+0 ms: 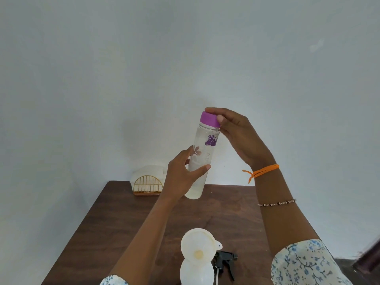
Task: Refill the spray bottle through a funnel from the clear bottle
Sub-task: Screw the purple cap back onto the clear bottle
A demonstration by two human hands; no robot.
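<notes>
Left hand (181, 177) grips the smooth, likely slippery bottle (202, 159) low, right hand (236, 134) pinching its cap (209, 119).

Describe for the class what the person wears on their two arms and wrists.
Both arms are bare below short white sleeves printed with small blue flowers and dark twigs. The right wrist carries an orange thread band with a loose knotted end; lower on that forearm sits a thin beaded bracelet. The left wrist is bare.
</notes>
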